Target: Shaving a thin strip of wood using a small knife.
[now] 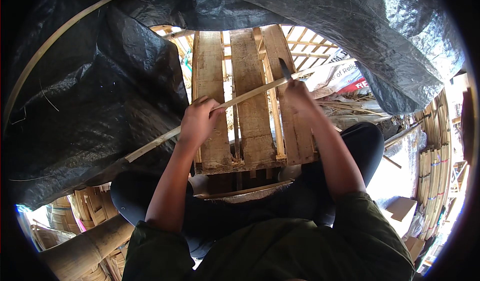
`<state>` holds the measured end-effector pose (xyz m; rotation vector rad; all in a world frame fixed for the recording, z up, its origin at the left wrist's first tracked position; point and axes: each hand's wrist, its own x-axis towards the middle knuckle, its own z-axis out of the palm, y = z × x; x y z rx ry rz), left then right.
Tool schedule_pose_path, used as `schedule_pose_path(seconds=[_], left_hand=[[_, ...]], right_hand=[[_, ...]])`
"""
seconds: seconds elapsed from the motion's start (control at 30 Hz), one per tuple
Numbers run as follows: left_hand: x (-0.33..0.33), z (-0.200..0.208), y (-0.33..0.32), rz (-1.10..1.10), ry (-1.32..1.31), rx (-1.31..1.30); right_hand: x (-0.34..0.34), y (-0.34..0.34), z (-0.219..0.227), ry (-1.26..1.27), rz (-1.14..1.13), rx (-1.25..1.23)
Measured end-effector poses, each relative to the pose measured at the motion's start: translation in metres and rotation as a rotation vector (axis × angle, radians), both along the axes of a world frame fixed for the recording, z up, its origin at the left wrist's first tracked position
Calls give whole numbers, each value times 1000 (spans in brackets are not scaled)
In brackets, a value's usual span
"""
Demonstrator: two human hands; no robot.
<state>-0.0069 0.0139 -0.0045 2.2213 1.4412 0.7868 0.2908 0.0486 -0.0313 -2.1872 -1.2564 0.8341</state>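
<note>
Here, the two hands are apart: the left hand (200, 118) is closed around a long pale wooden strip (250, 95), and the right hand (298, 97) grips a knife (285, 69), its dark blade at the strip, though I cannot tell if they touch. The strip lies slantwise above a bench of rough planks (251, 126), before the knees. Beyond, a black plastic sheet (100, 96) spreads at left, and bundled sticks (434, 176) are at right.

Two hands (197, 119), one knife (285, 68), one held strip (252, 94), three wide planks (253, 116)
</note>
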Motion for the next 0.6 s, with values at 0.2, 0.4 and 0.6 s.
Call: schedule_pose_path(seconds=[0.2,0.4,0.6], left_hand=[[-8,-1,-3,13,16,-12],[-9,-1,-4,16,22,-27],[-6,-4,-2,13,29,6]], right_hand=[[22,12,16,338,-120,-110],[8,8,12,192,-13,-49],[-13,-1,-2,-4,117,26]])
